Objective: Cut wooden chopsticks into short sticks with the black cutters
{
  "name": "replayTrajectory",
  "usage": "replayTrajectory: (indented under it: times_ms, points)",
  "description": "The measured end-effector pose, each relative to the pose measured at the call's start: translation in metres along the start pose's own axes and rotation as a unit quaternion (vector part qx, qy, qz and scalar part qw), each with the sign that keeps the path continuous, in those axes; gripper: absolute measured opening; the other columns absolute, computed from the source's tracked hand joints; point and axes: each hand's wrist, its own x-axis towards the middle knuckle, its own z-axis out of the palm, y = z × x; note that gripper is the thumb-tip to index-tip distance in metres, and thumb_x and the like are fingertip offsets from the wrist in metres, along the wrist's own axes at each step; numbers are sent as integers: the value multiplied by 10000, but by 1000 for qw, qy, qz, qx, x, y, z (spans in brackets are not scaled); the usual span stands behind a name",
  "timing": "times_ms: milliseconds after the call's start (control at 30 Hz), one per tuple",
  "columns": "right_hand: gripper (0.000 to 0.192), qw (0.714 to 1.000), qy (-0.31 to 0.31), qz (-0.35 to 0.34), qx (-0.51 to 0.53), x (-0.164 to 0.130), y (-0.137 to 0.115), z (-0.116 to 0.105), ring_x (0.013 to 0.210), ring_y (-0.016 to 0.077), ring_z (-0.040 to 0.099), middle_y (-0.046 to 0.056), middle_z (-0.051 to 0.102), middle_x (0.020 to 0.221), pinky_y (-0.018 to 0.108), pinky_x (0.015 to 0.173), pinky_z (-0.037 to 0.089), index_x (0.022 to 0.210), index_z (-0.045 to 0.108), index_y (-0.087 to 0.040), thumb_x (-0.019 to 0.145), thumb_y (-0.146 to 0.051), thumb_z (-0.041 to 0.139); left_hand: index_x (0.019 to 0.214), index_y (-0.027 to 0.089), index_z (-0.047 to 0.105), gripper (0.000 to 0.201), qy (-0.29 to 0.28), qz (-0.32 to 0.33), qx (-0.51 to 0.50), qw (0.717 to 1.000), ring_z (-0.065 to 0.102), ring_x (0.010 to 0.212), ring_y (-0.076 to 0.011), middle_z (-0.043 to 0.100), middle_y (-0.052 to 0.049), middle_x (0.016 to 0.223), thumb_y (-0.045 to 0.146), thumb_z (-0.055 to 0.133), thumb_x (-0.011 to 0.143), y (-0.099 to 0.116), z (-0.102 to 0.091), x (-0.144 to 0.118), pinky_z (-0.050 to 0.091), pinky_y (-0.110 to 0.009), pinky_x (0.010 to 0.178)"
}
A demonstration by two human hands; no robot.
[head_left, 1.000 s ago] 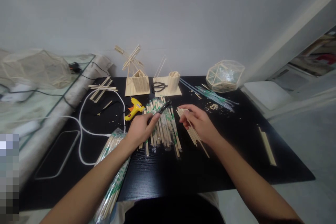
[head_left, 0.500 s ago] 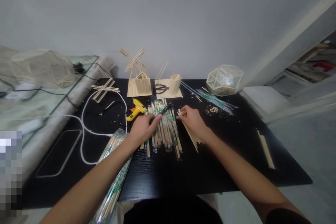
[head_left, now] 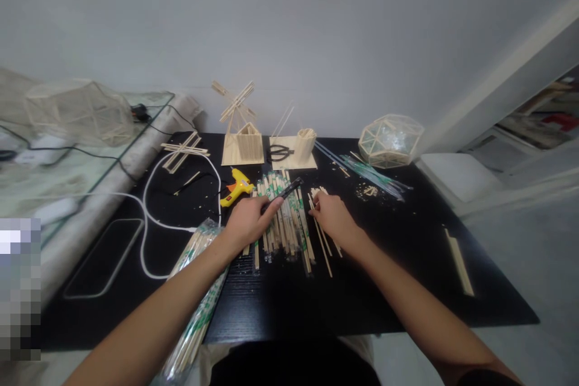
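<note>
My left hand [head_left: 248, 221] grips a black tool [head_left: 286, 189] whose tip points up and right over a pile of wrapped bamboo chopsticks [head_left: 283, 217] on the black table [head_left: 384, 265]. My right hand [head_left: 332, 215] rests palm down on a few bare wooden sticks [head_left: 322, 240] just right of that pile, fingers curled over their upper ends. The two hands are close, about a hand's width apart.
A yellow glue gun [head_left: 236, 186] with a white cable [head_left: 149, 217] lies left of the pile. Behind stand a stick windmill house [head_left: 242, 139], scissors [head_left: 277, 152], a stick cup [head_left: 305, 143] and a geodesic frame [head_left: 389, 140]. Bagged chopsticks [head_left: 196, 295] lie near my left forearm.
My right hand has moved left toward the pile and lowered its bundle of bare sticks onto the table. My left hand has kept its grip on the black tool.
</note>
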Motion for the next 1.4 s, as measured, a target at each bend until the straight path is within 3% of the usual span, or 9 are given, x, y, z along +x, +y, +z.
replayTrajectory:
  times_ms: [233,567,733,833,900,1000,1100,1267,1400]
  points:
    - [187,996,-62,16,-61,0,-12,-7,1015,367,715,250,735,1042,386,811,508,1061,703,-87,891,-110,629,612,212,497,583,1,5,3,1000,515,579,-190,526,-24,567,621,354,1002,-1,2,0,266,-293,598]
    - [145,993,-93,-14,-76,1,-21,-5,980,372,720,275,738,985,374,772,512,911,738,-78,840,-121,620,625,212,473,588,-10,12,6,1000,516,612,-193,545,-36,603,638,324,1002,1,2,0,271,-295,611]
    - [110,996,-80,-19,-47,-4,-14,-16,858,308,724,190,742,840,333,719,495,758,701,-140,839,-197,652,631,212,463,576,-10,9,-9,1000,514,612,-185,533,-23,607,637,339,1000,1,2,-1,288,-292,616]
    - [170,997,-36,-15,65,-3,1,-32,725,252,708,92,709,691,321,691,493,660,643,-184,828,-205,651,633,208,463,563,0,9,-46,999,497,599,-170,487,2,588,623,358,998,3,0,-2,300,-286,613]
    - [203,978,-14,-19,208,-1,10,-40,641,210,685,44,675,619,316,676,515,653,617,-191,845,-251,648,646,201,489,551,1,12,-86,996,488,604,-160,478,14,594,617,378,991,5,-1,-3,310,-280,609]
    - [256,895,-5,-34,445,2,16,-40,607,166,662,22,667,637,316,674,560,704,630,-180,852,-384,678,710,188,579,517,-12,1,-158,987,508,642,-161,535,13,637,641,479,937,8,1,-3,356,-274,623]
    - [326,828,-19,-38,559,4,8,-25,630,157,662,21,674,677,312,672,580,725,646,-170,799,-473,744,831,178,688,472,-34,-24,-241,970,581,742,-197,660,-26,761,642,608,860,9,5,-3,439,-296,699]
    - [370,787,-37,-35,615,6,-16,8,625,156,657,9,667,662,316,678,590,731,636,-170,766,-510,779,854,171,738,421,-83,-58,-305,947,571,698,-181,666,-29,741,587,686,814,7,14,-2,440,-286,654]
    - [409,785,-31,-52,617,7,-27,23,661,164,669,21,694,736,333,701,598,795,637,-171,801,-567,742,775,167,706,381,-117,-57,-299,945,529,634,-157,610,2,661,546,683,799,7,17,-1,414,-271,614]
